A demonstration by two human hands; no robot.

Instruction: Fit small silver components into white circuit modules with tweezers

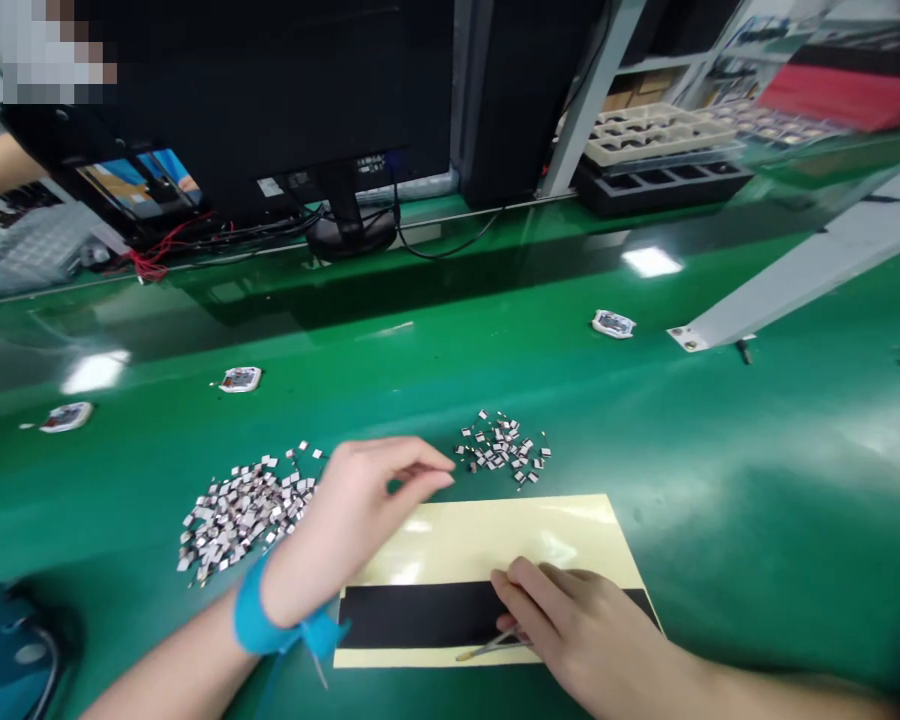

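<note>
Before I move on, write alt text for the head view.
The left hand, nearly pinched, is beside the smaller pile of tiny components; the right hand holds tweezers over a yellow sheet bearing a black strip. A larger pile lies left, on the green table.

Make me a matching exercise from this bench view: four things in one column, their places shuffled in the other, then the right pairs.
Things
1. Blue wristband
2. Slim tool
3. Black strip
4. Smaller pile of parts

Places
A. Across the pale yellow sheet
B. On the green table, just beyond the sheet's far edge
C. In the right hand
D. Around the wrist of the left hand

Right pairs: 1-D, 2-C, 3-A, 4-B
</note>
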